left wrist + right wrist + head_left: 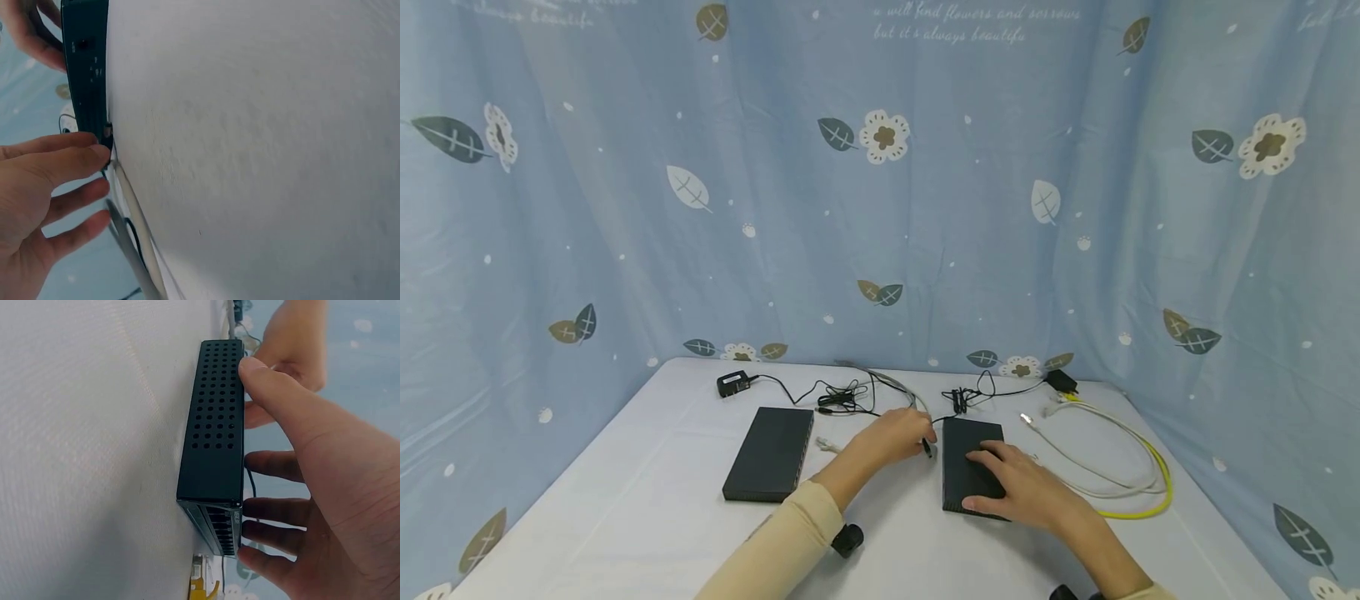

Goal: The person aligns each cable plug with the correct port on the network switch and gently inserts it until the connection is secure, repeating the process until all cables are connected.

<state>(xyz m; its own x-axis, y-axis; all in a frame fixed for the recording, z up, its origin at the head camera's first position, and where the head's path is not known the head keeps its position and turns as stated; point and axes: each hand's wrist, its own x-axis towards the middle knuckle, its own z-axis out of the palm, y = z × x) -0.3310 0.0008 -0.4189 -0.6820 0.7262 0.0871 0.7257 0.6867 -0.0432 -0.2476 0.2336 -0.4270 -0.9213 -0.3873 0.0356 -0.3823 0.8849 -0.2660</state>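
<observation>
My left hand (891, 436) is between two black network switches, pinching a thin black power plug (927, 449) between thumb and fingertips. In the left wrist view, those fingertips are close to the side of the right-hand switch (89, 81), where a small round socket shows. My right hand (1026, 490) rests on that same switch (958, 467), fingers spread over its top and thumb at the near edge. The right wrist view shows its perforated side (215, 394) and a row of ports (220, 528). The other switch (769, 454) lies flat to the left.
Black power adapters stand at the back left (733, 383) and back right (1062, 382), with bundled cords (842, 397) near the middle. Light grey network cables (1105, 473) and a yellow cable (1165, 483) loop on the right. A light cable plug (827, 445) lies beside the left switch.
</observation>
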